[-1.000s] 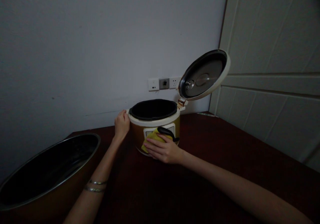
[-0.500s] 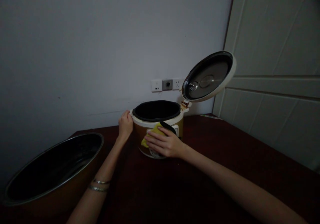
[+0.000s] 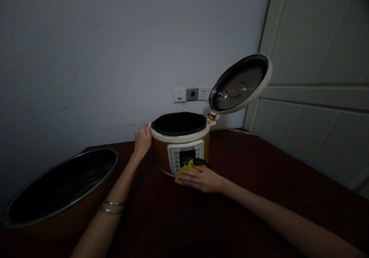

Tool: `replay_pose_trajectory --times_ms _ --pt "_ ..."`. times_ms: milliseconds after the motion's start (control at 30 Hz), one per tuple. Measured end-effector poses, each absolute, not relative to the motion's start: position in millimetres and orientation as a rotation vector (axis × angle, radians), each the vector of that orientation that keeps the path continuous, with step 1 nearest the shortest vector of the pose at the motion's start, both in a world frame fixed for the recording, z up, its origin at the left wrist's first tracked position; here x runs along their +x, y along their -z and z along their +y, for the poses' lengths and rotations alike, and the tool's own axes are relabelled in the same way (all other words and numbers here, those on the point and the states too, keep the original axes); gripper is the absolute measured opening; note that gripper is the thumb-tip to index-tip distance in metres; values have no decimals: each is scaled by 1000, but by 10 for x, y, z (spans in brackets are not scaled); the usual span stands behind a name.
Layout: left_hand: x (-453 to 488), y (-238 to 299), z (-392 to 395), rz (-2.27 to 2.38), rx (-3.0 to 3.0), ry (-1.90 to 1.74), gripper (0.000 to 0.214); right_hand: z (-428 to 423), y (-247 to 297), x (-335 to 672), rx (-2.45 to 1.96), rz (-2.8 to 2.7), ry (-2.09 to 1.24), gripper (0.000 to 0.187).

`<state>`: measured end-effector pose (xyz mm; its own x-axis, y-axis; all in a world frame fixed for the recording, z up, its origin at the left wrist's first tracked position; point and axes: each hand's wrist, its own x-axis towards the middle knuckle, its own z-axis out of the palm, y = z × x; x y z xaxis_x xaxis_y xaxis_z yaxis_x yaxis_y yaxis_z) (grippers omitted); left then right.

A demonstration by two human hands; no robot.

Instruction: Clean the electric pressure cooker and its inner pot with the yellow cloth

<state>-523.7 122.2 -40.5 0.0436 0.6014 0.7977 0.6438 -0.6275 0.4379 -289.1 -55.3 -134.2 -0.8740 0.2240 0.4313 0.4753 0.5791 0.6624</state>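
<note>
A gold and white rice cooker [image 3: 161,150] stands on the dark red table, its round lid [image 3: 240,87] raised to the right on the hinge. Its inside is too dark to make out. My left hand [image 3: 142,138] is closed on the left edge of the cooker's white rim, fingers partly hidden. A yellow and black cloth [image 3: 187,167] is under my right hand [image 3: 203,179], pressed against the lower part of the control panel [image 3: 176,150]. The cloth covers some of the panel's buttons and display.
A gold inner pot [image 3: 72,217] with a dark inside sits at the left, close to my left forearm. Wall sockets [image 3: 204,93] are behind the cooker. A pale panelled door or cabinet [image 3: 311,85] borders the table [image 3: 259,165] on the right.
My right hand has moved the cloth down and slightly right over the cooker's front, uncovering the upper control panel. My left hand keeps its place at the rim.
</note>
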Motion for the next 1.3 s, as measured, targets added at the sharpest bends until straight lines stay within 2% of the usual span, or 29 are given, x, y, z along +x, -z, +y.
replay_pose_trajectory --times_ms 233,367,500,700,867,1067,1200,1300 --pt "-5220 437 1217 -1375 -2249 1812 49 -535 869 -2762 -568 -2455 1241 35" --pt "-5212 463 1224 -1404 -2264 1873 54 -515 675 -2687 -649 -2328 1140 36" --pt "-5210 467 1237 -1372 -2253 1903 50 -542 764 -2640 -737 -2244 938 45" --pt "-5192 453 1208 -1401 -2239 1893 51 -723 1198 -2607 -801 -2216 646 57" --pt "-5224 436 1225 -1420 -2283 1901 49 -916 1315 -2585 -830 -2302 444 55" --pt "-5343 288 1242 -1626 -2343 1739 70 -1038 1053 -2543 -948 -1801 286 42" --pt "-5327 82 937 -1395 -2249 1671 67 -1035 897 -2481 -984 -1676 221 37" --pt "-5244 -47 504 -948 -2128 1685 53 -988 860 -2467 -1000 -1645 203 38"
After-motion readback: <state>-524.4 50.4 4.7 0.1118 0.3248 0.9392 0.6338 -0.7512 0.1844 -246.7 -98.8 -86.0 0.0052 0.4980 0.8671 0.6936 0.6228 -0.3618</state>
